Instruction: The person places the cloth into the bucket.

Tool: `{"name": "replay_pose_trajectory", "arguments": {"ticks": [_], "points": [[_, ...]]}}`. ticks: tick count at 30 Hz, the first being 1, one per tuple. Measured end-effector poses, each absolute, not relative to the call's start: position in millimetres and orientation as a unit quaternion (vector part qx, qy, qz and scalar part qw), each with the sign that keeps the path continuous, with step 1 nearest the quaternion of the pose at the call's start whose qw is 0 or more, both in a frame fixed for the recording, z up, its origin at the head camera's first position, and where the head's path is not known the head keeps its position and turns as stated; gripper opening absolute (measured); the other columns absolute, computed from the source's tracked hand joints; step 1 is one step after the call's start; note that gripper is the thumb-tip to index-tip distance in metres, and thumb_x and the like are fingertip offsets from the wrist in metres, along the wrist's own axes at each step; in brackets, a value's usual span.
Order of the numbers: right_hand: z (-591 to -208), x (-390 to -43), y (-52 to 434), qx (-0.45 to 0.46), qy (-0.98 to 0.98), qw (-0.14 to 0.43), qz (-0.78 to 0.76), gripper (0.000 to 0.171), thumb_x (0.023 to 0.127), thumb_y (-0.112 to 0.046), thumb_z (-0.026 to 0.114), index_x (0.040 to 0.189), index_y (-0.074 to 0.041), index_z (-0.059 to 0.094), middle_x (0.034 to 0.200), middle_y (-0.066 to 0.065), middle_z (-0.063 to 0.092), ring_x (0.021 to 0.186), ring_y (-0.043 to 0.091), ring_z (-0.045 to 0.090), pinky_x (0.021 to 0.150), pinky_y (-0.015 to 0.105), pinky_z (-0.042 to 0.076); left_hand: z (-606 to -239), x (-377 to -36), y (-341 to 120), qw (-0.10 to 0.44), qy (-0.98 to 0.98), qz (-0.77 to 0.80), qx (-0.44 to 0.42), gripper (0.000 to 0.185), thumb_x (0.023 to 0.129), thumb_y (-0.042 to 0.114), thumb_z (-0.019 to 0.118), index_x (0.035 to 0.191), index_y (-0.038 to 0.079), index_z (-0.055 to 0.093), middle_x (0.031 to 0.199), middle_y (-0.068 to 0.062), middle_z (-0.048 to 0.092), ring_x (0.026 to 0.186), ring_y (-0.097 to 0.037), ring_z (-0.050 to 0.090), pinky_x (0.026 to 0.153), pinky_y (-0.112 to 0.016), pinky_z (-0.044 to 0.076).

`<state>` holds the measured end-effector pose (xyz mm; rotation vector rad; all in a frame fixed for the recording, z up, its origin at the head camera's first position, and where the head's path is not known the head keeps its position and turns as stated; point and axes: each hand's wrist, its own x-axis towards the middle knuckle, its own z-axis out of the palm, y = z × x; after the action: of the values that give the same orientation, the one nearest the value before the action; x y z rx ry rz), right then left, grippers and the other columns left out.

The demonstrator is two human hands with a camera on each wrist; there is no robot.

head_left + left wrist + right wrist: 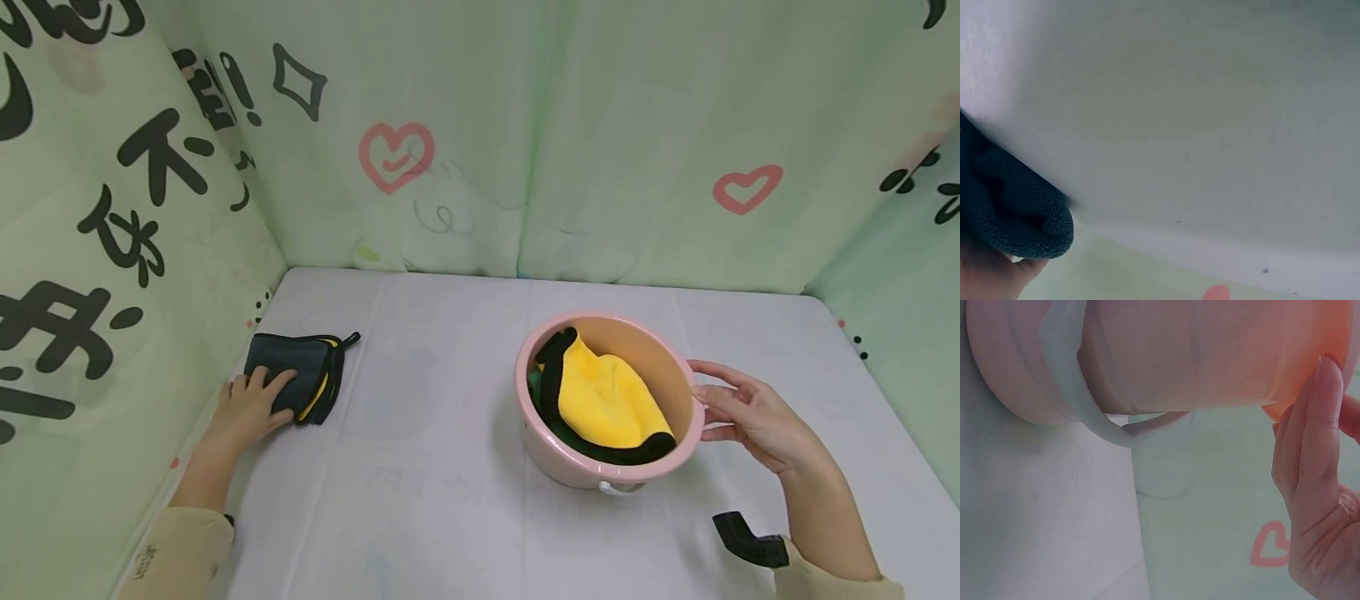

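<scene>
A folded dark blue-grey cloth with black edging, yellow inner layers and a small loop lies at the left of the table. My left hand rests on its near left part, fingers over the top. The cloth's rounded fold shows in the left wrist view. Right of centre stands a pink bucket. Inside it lies a yellow cloth with black edging, and a bit of green shows beside it. With fairly straight fingers, my right hand touches the bucket's right rim; the right wrist view shows fingers along its outer wall.
A white cloth covers the table. Pale green curtains with printed hearts and black lettering surround it at the back and sides. The bucket's light handle hangs against its side. A black strap sits by the right sleeve.
</scene>
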<state>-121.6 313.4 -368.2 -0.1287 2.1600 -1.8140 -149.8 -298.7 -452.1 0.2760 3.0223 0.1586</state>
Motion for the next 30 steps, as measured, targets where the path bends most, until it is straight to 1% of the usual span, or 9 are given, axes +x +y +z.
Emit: {"name": "replay_pose_trajectory", "arguments": {"ticks": [9,13,20,30], "points": [[-367.6,-121.4,313.6,-0.039,0.757,0.160,-0.633,0.032,0.095,-0.010,0.047,0.115,-0.035,0.049,0.092,-0.007,0.067,0.073,0.015,0.066,0.061,0.030,0.054,-451.6,-151.2,-294.5,0.011,0.994,0.032,0.106,0.051,0.083,0.020,0.065,0.128,0.008,0.042,0.115,-0.027,0.043,0.103,-0.049,0.040,0.088,-0.062,0.029],[-367.4,-121.2,313.5,-0.040,0.755,0.160,-0.634,0.032,0.095,-0.010,0.047,0.115,-0.035,0.049,0.092,-0.007,0.067,0.073,0.016,0.066,0.061,0.031,0.054,-451.9,-152.0,-293.0,0.004,0.994,0.018,0.109,0.051,0.082,0.018,0.065,0.127,0.006,0.043,0.112,-0.027,0.046,0.101,-0.047,0.042,0.087,-0.061,0.030],[-367.5,-121.4,313.0,-0.036,0.762,0.157,-0.627,0.032,0.095,-0.011,0.047,0.115,-0.035,0.049,0.092,-0.007,0.067,0.073,0.016,0.066,0.061,0.031,0.054,-451.3,-151.6,-289.9,0.008,0.994,0.003,0.106,0.051,0.083,0.017,0.064,0.128,0.003,0.043,0.112,-0.028,0.047,0.102,-0.047,0.043,0.088,-0.060,0.030],[-367.3,-121.4,313.3,-0.041,0.758,0.158,-0.631,0.032,0.095,-0.010,0.047,0.115,-0.035,0.049,0.092,-0.007,0.067,0.073,0.016,0.067,0.061,0.031,0.054,-456.3,-151.3,-293.0,-0.035,0.990,0.006,0.135,0.051,0.081,0.013,0.066,0.124,0.000,0.043,0.106,-0.029,0.049,0.094,-0.048,0.048,0.085,-0.060,0.032]]}}
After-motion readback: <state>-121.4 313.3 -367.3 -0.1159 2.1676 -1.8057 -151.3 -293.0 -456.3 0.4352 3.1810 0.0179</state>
